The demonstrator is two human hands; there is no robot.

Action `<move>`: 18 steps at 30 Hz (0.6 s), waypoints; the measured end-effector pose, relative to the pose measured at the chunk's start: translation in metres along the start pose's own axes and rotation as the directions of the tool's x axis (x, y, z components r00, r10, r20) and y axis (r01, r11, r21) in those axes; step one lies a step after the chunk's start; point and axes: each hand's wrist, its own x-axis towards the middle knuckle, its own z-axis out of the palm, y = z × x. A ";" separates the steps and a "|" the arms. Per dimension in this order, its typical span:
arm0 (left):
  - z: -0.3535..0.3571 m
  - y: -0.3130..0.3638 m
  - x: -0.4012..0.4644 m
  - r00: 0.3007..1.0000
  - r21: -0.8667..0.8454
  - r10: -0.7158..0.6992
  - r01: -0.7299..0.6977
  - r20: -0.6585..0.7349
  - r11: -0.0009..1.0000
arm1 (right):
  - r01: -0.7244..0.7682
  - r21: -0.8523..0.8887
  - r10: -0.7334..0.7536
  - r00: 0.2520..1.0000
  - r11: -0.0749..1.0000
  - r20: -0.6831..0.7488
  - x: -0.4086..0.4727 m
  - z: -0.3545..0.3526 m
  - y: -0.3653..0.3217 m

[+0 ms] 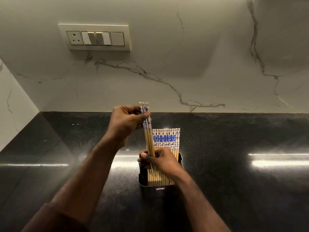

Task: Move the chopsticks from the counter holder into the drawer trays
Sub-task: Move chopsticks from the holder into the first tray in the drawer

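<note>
Your left hand (127, 121) pinched the blue-patterned upper ends of three chopsticks (148, 131), thumb pressed across them, so that grip was closed tightly around the bundle. Those three stood nearly upright, raised above the others, with their plain lower ends reaching down into the black holder (158, 190). Your right hand (160, 160) curled its fingers around the lower part of the same three sticks, just over the holder's rim, a closed grip as well. The remaining chopsticks (166, 139) stood in a neat row inside the holder, patterned tops up, just to the right of the lifted ones. The holder sat on the dark, glossy tabletop (234, 181), near the marble wall (167, 56), which carried a switch panel (94, 37).
</note>
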 end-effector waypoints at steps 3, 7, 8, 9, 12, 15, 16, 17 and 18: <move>-0.003 0.016 0.009 0.997 -0.061 0.006 -0.011 -0.074 0.998 | -0.038 0.325 -0.012 0.988 0.945 0.152 -0.010 -0.014 -0.003; -0.004 0.019 0.018 0.992 -0.102 -0.045 0.033 -0.120 0.994 | -0.029 0.342 -0.052 0.973 0.939 0.226 -0.021 -0.032 -0.011; -0.004 0.019 0.019 0.992 -0.120 -0.062 0.049 -0.112 0.992 | -0.027 0.329 -0.055 0.970 0.944 0.238 -0.023 -0.034 -0.013; -0.003 0.018 0.019 0.992 -0.143 -0.080 0.065 -0.100 0.988 | -0.028 0.323 -0.055 0.968 0.946 0.245 -0.024 -0.036 -0.015; -0.001 0.019 0.017 0.990 -0.221 -0.138 0.128 -0.032 0.967 | -0.034 0.327 -0.053 0.965 0.944 0.256 -0.026 -0.038 -0.020; 0.002 0.016 0.010 0.979 -0.248 -0.192 0.202 0.066 0.948 | -0.039 0.324 -0.048 0.966 0.945 0.255 -0.030 -0.039 -0.021; 0.004 0.015 0.007 0.974 -0.249 -0.205 0.222 0.092 0.943 | -0.044 0.323 -0.041 0.967 0.945 0.251 -0.031 -0.039 -0.020; 0.005 0.013 0.004 0.971 -0.249 -0.215 0.236 0.107 0.939 | -0.051 0.320 -0.032 0.968 0.946 0.249 -0.032 -0.040 -0.020; 0.006 0.012 0.002 0.968 -0.249 -0.223 0.245 0.114 0.937 | -0.060 0.318 -0.022 0.968 0.946 0.248 -0.034 -0.040 -0.019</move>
